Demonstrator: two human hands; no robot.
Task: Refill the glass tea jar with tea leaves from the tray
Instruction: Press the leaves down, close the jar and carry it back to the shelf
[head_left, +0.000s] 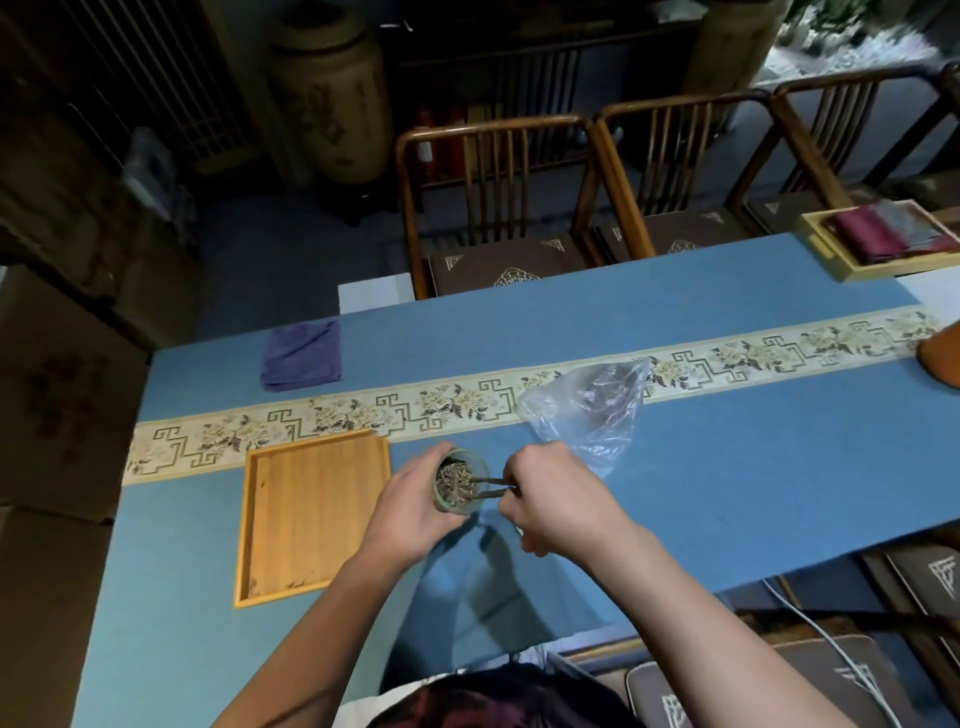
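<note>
The glass tea jar (458, 482) is full of dry tea leaves to near its rim and stands just right of the wooden tray (311, 514). My left hand (415, 509) is wrapped round the jar's left side. My right hand (550, 499) pinches dark wooden tongs (488, 491), whose tips reach into the leaves at the jar's mouth. The tray's floor looks bare apart from a few crumbs at its near left corner.
A crumpled clear plastic bag (592, 410) lies just beyond my right hand on the blue table cloth (727, 467). A folded purple towel (301, 356) sits at the far left. A second wooden tray (831, 249) with red cloth is at the far right, with an orange object (943, 358) nearby. Chairs line the far side.
</note>
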